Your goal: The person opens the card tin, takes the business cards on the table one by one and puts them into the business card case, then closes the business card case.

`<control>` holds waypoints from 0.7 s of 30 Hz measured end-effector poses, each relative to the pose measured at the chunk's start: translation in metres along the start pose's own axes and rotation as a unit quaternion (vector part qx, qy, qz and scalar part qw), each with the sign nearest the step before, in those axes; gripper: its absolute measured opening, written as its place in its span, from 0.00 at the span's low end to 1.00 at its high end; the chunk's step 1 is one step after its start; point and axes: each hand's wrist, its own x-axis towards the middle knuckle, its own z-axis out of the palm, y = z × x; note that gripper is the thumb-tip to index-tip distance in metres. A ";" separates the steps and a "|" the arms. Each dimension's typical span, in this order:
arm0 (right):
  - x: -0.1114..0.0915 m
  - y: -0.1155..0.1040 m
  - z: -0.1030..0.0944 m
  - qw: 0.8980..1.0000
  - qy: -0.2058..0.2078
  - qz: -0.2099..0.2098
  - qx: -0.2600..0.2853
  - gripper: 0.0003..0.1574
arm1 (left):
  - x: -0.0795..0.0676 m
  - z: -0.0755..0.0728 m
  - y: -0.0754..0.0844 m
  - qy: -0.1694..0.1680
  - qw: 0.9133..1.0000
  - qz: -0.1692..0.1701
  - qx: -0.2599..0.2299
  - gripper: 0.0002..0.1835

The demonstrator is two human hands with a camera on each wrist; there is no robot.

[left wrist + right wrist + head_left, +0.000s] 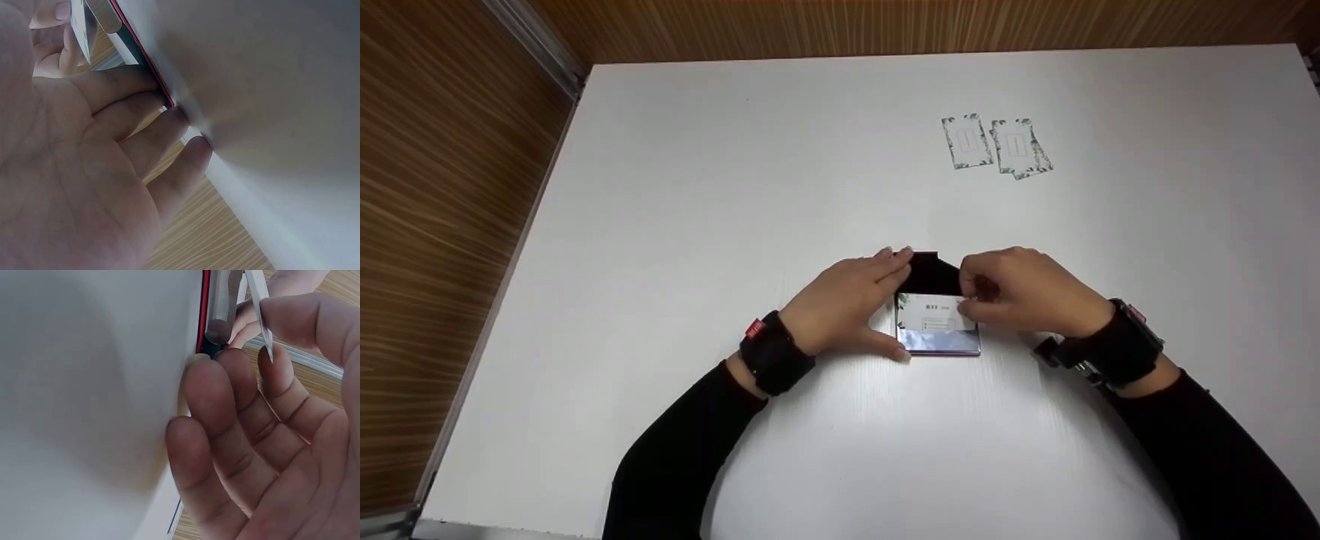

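Observation:
A business card case (939,343) lies on the white table between the hands. Its black flap (928,274) is folded open at the back, and its front is shiny silver. Over the case is a white business card (922,312) with print and leaf decoration. My right hand (1031,292) pinches this card at its right end between thumb and index finger; the right wrist view shows the card (259,301) edge-on. With fairly straight fingers, my left hand (847,300) rests against the left side of the case, thumb near its front corner and fingertips near the flap.
Several white cards with leafy borders lie farther back, a left card (967,141) beside an overlapping group (1016,147). Wood-grain panels (810,26) stand along the back and left of the table (697,187). Black bands (777,352) are on both wrists.

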 end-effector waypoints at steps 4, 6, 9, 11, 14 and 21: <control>0.000 0.000 0.001 1.000 -0.009 0.001 -0.002 0.11 | -0.001 0.000 0.000 0.003 1.000 0.001 0.000 0.61; 0.000 0.000 0.001 1.000 -0.012 0.000 -0.004 0.12 | -0.001 0.000 0.000 0.004 1.000 0.001 -0.002 0.61; 0.000 0.000 0.002 1.000 -0.015 -0.007 -0.009 0.12 | -0.001 0.000 0.000 0.004 1.000 0.000 -0.002 0.61; 0.000 0.000 0.002 1.000 -0.017 -0.011 -0.011 0.12 | -0.001 0.000 0.000 0.003 1.000 0.000 -0.003 0.61; 0.000 0.001 0.002 1.000 -0.019 -0.013 -0.012 0.11 | -0.001 0.000 0.000 0.003 1.000 -0.001 -0.001 0.61; -0.001 -0.001 0.002 1.000 -0.025 -0.006 -0.009 0.11 | -0.002 -0.001 0.000 0.002 1.000 0.000 0.000 0.61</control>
